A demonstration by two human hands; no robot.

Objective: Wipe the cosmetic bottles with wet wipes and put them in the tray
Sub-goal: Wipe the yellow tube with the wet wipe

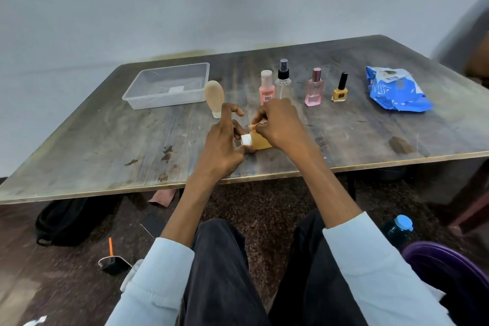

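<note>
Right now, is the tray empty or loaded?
Empty: the clear tray holds no bottles; only a small white label shows through its base.

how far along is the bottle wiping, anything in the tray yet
Nothing finished: the clear tray holds no bottles. In hand: the left hand holds a tan tube by its white cap end while the right hand works on it; whether with a wipe, I cannot tell. Left: five bottles stand on the table, from the beige bottle to the yellow nail polish.
</note>
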